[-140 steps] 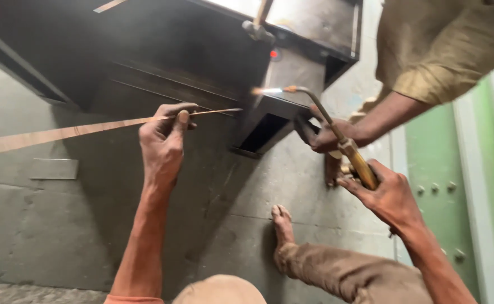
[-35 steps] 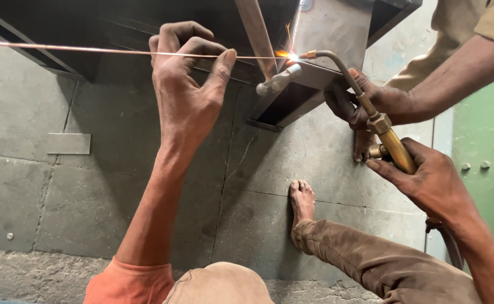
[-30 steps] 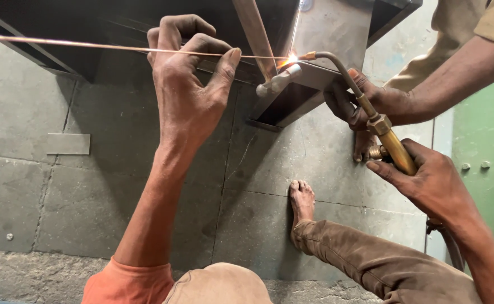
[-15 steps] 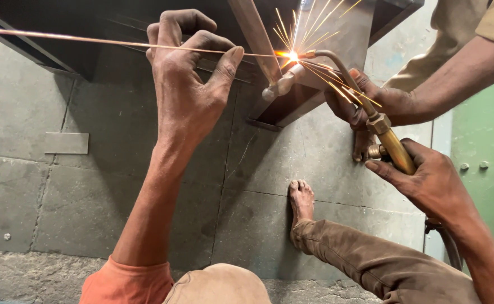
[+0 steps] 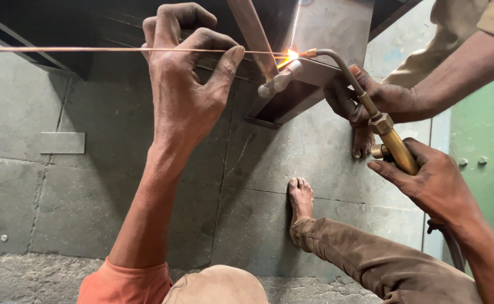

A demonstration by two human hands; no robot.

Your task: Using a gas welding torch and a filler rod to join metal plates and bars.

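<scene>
My left hand (image 5: 188, 84) pinches a thin copper-coloured filler rod (image 5: 78, 49) that runs in from the left edge to a glowing joint (image 5: 290, 56) on a dark metal frame (image 5: 337, 34). My right hand (image 5: 427, 180) grips the brass handle of a gas torch (image 5: 390, 141). The torch's curved neck reaches up and left, and its flame touches the same joint. Another person's hand (image 5: 365, 95) rests on the frame just behind the torch neck.
A grey stone slab floor (image 5: 292, 163) lies below. My bare foot and brown trouser leg (image 5: 348, 247) stretch across it. A small flat metal plate (image 5: 62, 142) lies at left. A green riveted metal panel (image 5: 483, 152) stands at right. The other person's foot (image 5: 362, 141) is under the frame.
The spray of sparks seen half a second ago has died to a small glow at the joint. Rod, torch and both hands have stayed almost in place.
</scene>
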